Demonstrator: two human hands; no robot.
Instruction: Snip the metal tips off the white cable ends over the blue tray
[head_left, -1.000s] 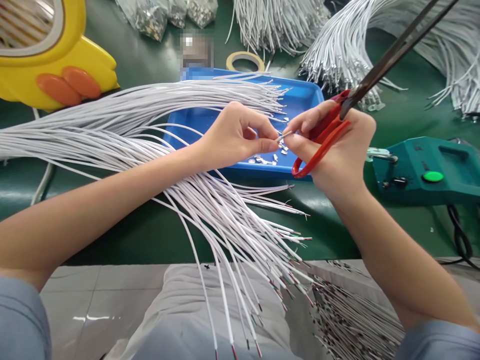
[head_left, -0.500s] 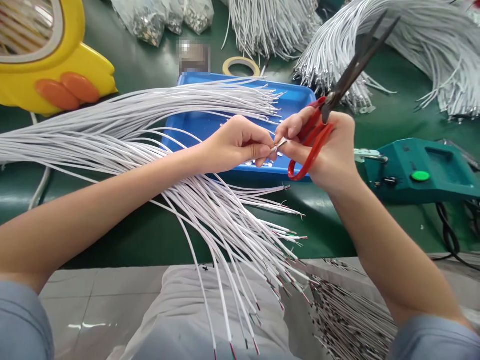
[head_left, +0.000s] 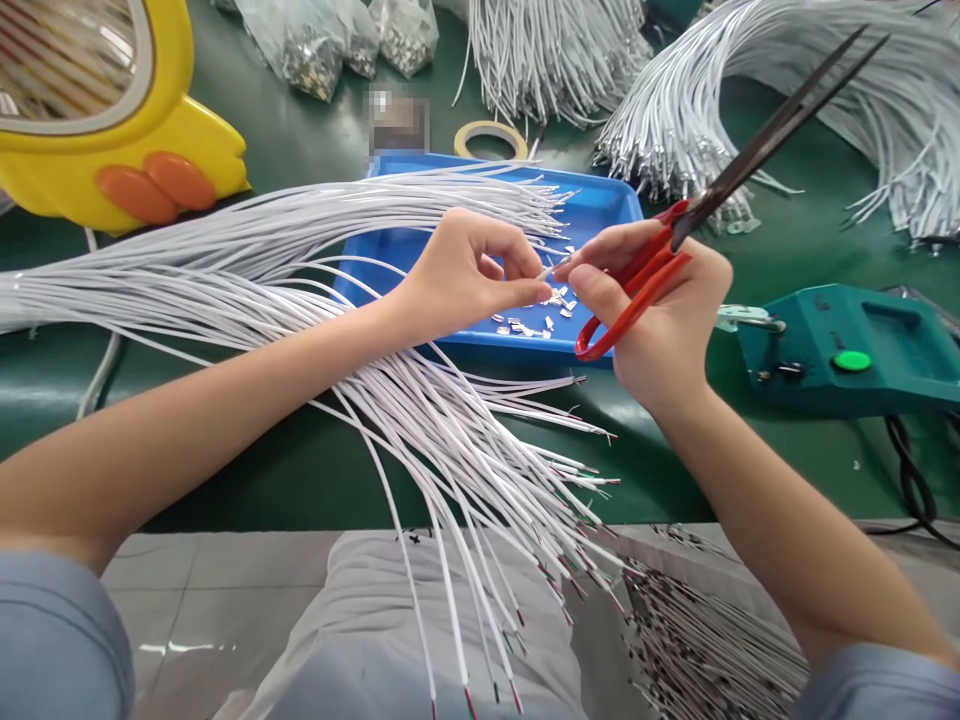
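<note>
1. Green bench [head_left: 315,470], filling the middle band of the frame. It bore everything listed below.

2. White wire bundle [head_left: 247,270], fanned from the left edge toward centre and lower right, loose ends hanging off the bench edge over my lap. Risk judged: my left forearm lay across it, so any drag of that arm could have pulled strands off the bench or tangled the fan.

3. More white wire heaps [head_left: 750,110], upper right and top centre, well apart from my hands.

4. Yellow duck-shaped item [head_left: 112,130], upper left.

5. Blue tray [head_left: 607,200], centre, behind and under my hands, with small cut scraps [head_left: 525,325] lying near its front edge. Risk judged: a piece flicked sideways could have missed the tray and landed among the wires.

6. Teal machine [head_left: 847,350], right of centre, with a green button.

7. Red-handled scissors [head_left: 660,260], looped over my right hand, blades nearly shut and pointing to the upper right. Risk judged: the long blades swung free above the work, and a turn of the wrist could have nicked nearby wire or my other hand.

8. My left hand [head_left: 465,275] and right hand [head_left: 660,310], close together at centre, both pinched on 1 wire end [head_left: 551,270] held over the tray. Risk judged: too hard a pull could have torn the fine tip or slid the strand from my fingertips.

9. Tape roll [head_left: 491,138], top centre, just beyond the tray.
</note>
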